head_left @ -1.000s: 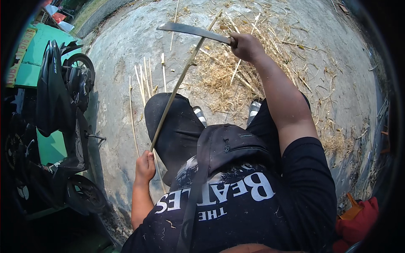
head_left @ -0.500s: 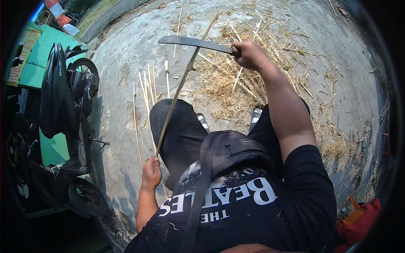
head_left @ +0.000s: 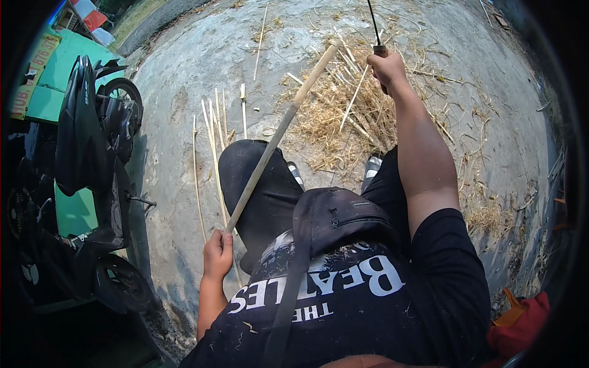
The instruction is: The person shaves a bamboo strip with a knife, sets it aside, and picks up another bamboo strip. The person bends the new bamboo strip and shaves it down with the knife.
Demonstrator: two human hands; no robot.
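My left hand (head_left: 218,254) is closed round the lower end of a long bamboo strip (head_left: 267,153), beside my left thigh. The strip slants up and away to the right, its far end paler and over the edge of a heap of shavings. Out beyond the heap, my right hand (head_left: 388,69) grips the handle of a machete (head_left: 373,24). Its dark blade shows nearly edge-on, pointing away from me and running out at the top of the picture. Blade and bamboo strip are apart.
Straw-coloured shavings (head_left: 334,126) lie on the concrete ground (head_left: 178,92) past my feet. Several thin split strips (head_left: 219,156) lie left of my knee. A black motorbike (head_left: 92,135) stands at the left. Red cloth (head_left: 521,322) is at the lower right.
The machete has come off the bamboo strip and swung from pointing left to pointing away, its blade turned edge-on. The strip has tipped rightward and turned a broader face toward me.
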